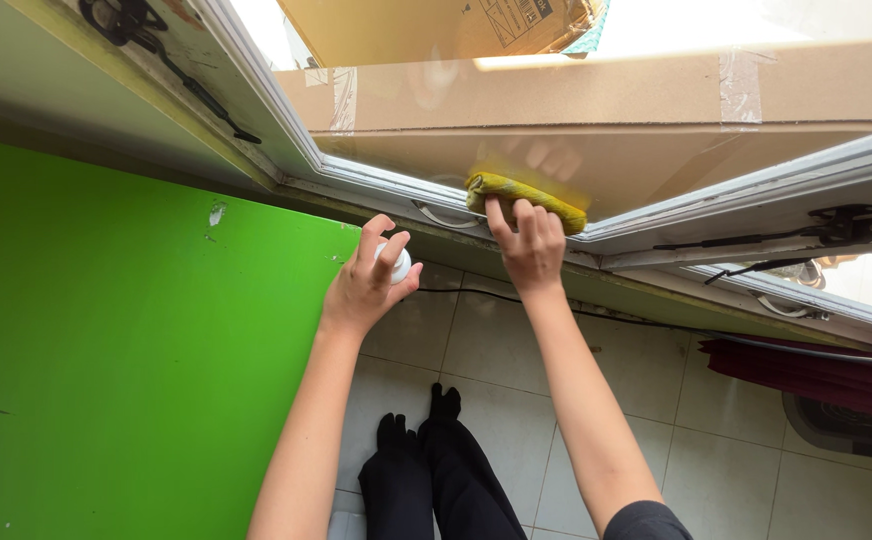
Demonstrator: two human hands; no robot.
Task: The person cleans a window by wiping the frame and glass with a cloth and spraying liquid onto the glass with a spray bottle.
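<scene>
I see my right hand [529,243] at frame centre, fingers pressing a folded yellow cloth [526,200] against the window pane [656,160] just above the lower frame. Cloth's long axis runs left-right, dipping slightly right. My left hand [366,285], lower left of it, is wrapped around a white spray bottle [400,264], clear of the glass.

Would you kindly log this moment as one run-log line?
left hand: holds white bottle | right hand: presses yellow cloth on window pane | wall: green
</scene>
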